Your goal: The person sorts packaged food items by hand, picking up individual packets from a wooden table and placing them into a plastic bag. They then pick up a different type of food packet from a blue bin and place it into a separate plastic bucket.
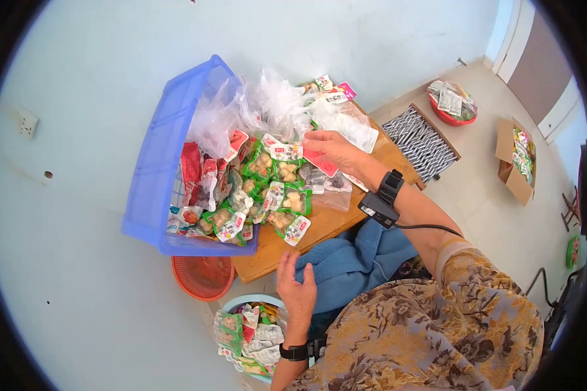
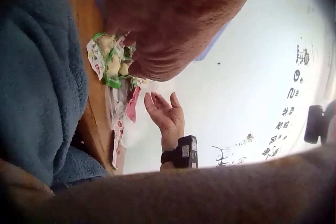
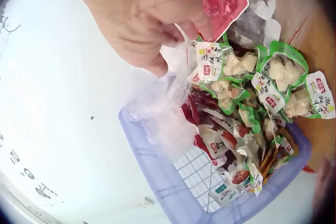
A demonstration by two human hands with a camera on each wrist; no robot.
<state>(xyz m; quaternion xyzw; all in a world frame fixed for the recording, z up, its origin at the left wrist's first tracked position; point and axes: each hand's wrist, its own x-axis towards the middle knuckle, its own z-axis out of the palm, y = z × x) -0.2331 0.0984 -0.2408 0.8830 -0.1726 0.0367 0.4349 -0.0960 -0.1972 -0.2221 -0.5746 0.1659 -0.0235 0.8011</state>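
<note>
Green-edged clear snack packets (image 1: 287,171) with pale chunks inside are heaped at the mouth of a tipped blue plastic crate (image 1: 151,176). My right hand (image 1: 332,148) hovers over the heap's right side, close to a red packet (image 3: 223,3), its fingers loosely spread with nothing between them. In the left wrist view the same hand's palm (image 2: 167,118) shows bare. My left hand (image 1: 296,287) hangs before the table's front edge, fingers loosely bent and holding nothing. Thin clear plastic bags (image 1: 274,98) lie bunched behind the packets.
The wooden table (image 1: 336,221) bears crate and packets. Below are a red basket (image 1: 203,277) and a light-blue basin (image 1: 282,305) of packets. A blue cloth (image 1: 346,264) covers the lap. On the floor stand a red bowl (image 1: 445,117), a cardboard box (image 1: 504,148) and a striped stool (image 1: 419,143).
</note>
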